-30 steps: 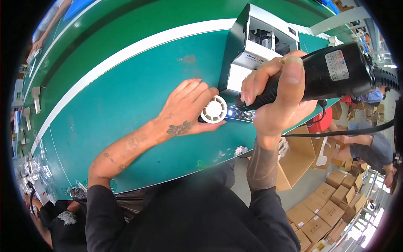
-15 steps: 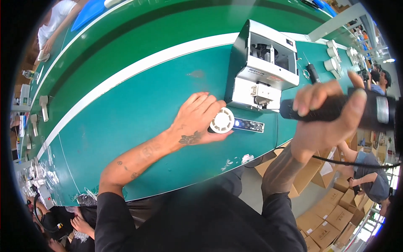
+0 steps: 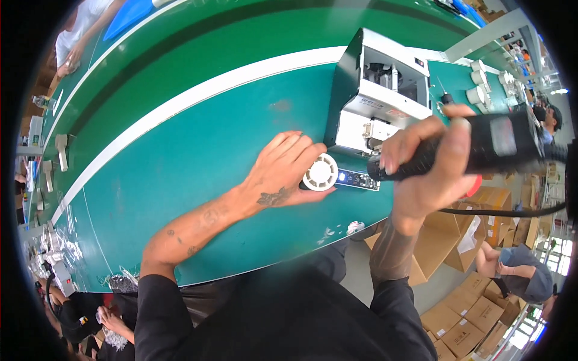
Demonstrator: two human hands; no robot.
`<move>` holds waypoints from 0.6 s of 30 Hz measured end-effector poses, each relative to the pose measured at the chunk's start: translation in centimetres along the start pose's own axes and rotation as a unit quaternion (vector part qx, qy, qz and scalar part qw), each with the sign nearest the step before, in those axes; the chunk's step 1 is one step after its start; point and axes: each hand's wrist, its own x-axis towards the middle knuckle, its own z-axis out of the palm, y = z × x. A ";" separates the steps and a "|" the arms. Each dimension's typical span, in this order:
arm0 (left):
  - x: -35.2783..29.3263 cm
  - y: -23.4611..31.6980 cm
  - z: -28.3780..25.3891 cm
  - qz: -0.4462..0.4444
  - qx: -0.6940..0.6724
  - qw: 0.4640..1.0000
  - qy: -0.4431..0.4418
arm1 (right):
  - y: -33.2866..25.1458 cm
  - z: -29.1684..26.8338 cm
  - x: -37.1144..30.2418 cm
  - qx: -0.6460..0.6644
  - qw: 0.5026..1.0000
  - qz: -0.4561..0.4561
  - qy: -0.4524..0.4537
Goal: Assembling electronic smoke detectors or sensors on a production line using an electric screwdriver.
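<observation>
My left hand [image 3: 286,165] rests on the green bench, its fingers wrapped round a white round part [image 3: 320,172] with a vented, wheel-like end. Out from beside that part lies a narrow circuit board [image 3: 365,180] with a bright bluish light on it. My right hand [image 3: 427,171] is closed round a thick black electric screwdriver [image 3: 503,141], blurred by motion. The driver's front end points left, over the board's right end; whether its bit touches anything I cannot tell. Right behind stands a silver and black screw feeder [image 3: 385,78], its front partly covered by my right hand.
A second, slim driver [image 3: 447,97] lies beyond the feeder, near several white cups [image 3: 477,95]. A black cable [image 3: 494,212] trails right from my driver. Cardboard boxes [image 3: 463,319] stand on the floor at right. Other people sit around the bench. A white strip [image 3: 198,99] crosses it.
My right hand has brought the electric screwdriver left and down, from beside the feeder to over the circuit board's right end. My left hand and the white part stay about where they were.
</observation>
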 end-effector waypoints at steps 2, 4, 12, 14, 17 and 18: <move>0.0 0.0 0.0 0.011 0.006 1.000 0.019 | 0.3 -0.5 -1.1 -0.013 1.000 -0.022 -0.010; 0.1 0.1 0.3 0.008 0.009 1.000 0.016 | -0.2 -0.5 -1.5 0.008 1.000 0.005 -0.017; 0.0 0.0 0.4 -0.001 0.002 1.000 0.016 | 0.3 1.1 -1.8 0.071 0.996 0.050 -0.015; -0.1 0.1 0.5 0.003 0.014 1.000 0.027 | 0.4 0.8 -2.0 0.060 0.997 0.039 -0.027; -0.1 0.0 0.4 0.000 0.006 0.999 0.032 | 1.1 0.1 -2.2 0.034 0.998 0.001 -0.054; -0.1 -0.1 0.5 0.000 0.005 1.000 0.031 | 1.3 -0.2 -2.3 0.020 0.997 -0.024 -0.069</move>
